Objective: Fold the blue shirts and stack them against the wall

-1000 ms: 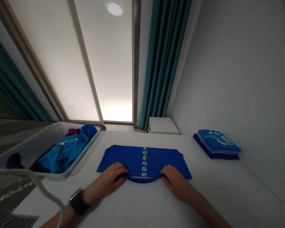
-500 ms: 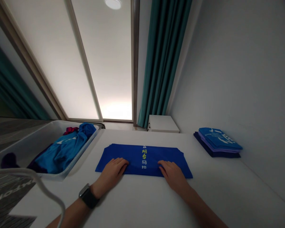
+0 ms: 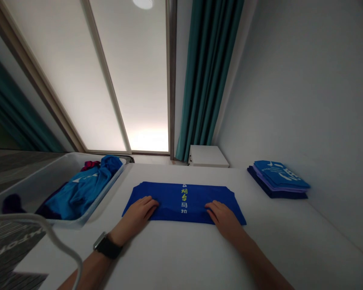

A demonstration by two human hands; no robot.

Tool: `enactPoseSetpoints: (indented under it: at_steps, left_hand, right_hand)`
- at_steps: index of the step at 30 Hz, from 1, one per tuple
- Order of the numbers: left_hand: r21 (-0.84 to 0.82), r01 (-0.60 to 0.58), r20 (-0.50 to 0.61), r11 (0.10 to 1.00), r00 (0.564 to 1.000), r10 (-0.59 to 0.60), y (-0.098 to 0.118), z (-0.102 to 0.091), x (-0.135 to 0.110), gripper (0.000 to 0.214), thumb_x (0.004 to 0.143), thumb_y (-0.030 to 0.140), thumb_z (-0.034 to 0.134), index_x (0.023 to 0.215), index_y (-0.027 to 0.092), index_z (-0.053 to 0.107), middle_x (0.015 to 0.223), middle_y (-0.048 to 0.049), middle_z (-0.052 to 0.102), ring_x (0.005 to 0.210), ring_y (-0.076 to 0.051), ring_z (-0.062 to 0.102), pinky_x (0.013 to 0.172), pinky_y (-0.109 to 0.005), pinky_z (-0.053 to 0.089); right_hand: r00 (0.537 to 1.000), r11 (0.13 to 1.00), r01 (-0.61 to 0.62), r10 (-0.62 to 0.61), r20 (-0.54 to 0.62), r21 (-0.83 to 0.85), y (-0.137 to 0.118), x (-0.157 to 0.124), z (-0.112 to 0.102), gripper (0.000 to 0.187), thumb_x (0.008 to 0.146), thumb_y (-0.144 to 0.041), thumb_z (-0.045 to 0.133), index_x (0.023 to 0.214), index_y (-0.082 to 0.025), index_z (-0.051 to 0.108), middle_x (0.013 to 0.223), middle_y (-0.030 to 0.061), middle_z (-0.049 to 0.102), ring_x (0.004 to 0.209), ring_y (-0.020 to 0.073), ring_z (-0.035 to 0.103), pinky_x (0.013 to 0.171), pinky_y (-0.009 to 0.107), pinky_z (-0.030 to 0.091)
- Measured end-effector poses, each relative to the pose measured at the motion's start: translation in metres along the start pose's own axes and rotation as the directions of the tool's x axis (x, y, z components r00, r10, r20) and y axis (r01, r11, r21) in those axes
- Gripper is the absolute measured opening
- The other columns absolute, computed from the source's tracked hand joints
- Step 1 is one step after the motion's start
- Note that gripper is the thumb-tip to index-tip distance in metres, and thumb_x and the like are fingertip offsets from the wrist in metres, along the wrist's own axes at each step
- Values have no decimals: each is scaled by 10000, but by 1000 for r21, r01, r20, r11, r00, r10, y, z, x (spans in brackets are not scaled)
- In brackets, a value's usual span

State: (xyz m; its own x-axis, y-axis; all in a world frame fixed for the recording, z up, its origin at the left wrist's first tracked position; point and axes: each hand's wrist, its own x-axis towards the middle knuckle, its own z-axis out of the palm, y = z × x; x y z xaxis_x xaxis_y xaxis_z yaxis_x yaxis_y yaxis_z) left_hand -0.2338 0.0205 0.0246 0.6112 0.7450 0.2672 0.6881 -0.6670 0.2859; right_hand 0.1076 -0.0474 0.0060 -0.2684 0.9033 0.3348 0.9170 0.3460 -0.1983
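Left hand (image 3: 139,211), right hand (image 3: 223,216) flat, unclenched, pressing royal-blue printed shirt (image 3: 184,199) (folded to strip, likely unfinished); crumpled blue garments (image 3: 81,189) in white plastic bin (image 3: 39,177).

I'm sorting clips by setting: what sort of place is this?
Likely a laundry-folding spot: white table by a teal curtain, bin of loose clothes at left, folded stack at right, left hand and right hand flat on a folded blue garment.

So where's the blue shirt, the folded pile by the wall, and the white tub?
blue shirt (image 3: 167,199): head view, its flat middle beside the lettering.
folded pile (image 3: 278,176): head view, its top blue piece.
white tub (image 3: 39,181): head view, its bare inner wall.
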Motion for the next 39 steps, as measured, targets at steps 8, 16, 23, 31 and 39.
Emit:
enactPoseSetpoints:
  at_steps: [8, 16, 23, 31, 39]
  left_hand:
    - [26, 54, 12, 998, 998, -54, -3, -8, 0, 340, 1000, 370, 350, 1012, 214, 651, 956, -56, 666, 863, -205, 613, 818, -348, 437]
    - [-178, 95, 87, 979, 993, -80, 25, -17, 0, 360, 992, 398, 355, 1107, 256, 664, 1056, -36, 690, 1017, -223, 603, 1001, -436, 388]
    - [-244, 107, 155, 964, 985, -70, 24, -17, -1, 232, 962, 339, 452, 1034, 257, 657, 916, -5, 704, 930, -198, 632, 1071, -466, 341]
    - [-144, -16, 161, 989, 986, 39, 13, -11, -2, 123, 890, 278, 597, 997, 251, 650, 1103, -35, 621, 1057, -226, 561, 1052, -466, 350]
    - [-175, -85, 148, 981, 983, 112, 13, -19, -4, 102, 910, 244, 572, 966, 231, 657, 1091, -38, 636, 1035, -198, 564, 969, -349, 415]
  right_hand:
    - [994, 988, -92, 84, 67, 127, -10, 1, -13, 259, 970, -243, 394, 1065, -207, 632, 982, 74, 679, 918, 218, 637, 818, 361, 499]
    - [971, 889, -227, 177, 159, 397, -25, 0, -25, 361, 986, -347, 349, 1158, -207, 634, 924, 60, 710, 881, 200, 646, 878, 364, 467]
    - [967, 909, -201, 125, 220, 365, -30, 1, -33, 208, 927, -290, 474, 993, -234, 663, 696, -13, 614, 687, 168, 586, 900, 393, 433]
    - [973, 963, -83, 22, 231, 257, -26, -3, -36, 82, 848, -166, 568, 889, -233, 592, 998, 26, 604, 983, 205, 545, 955, 436, 383]
    - [979, 983, -9, -29, 204, 183, -24, -5, -37, 110, 846, -133, 588, 901, -228, 600, 996, 24, 617, 960, 197, 555, 861, 363, 417]
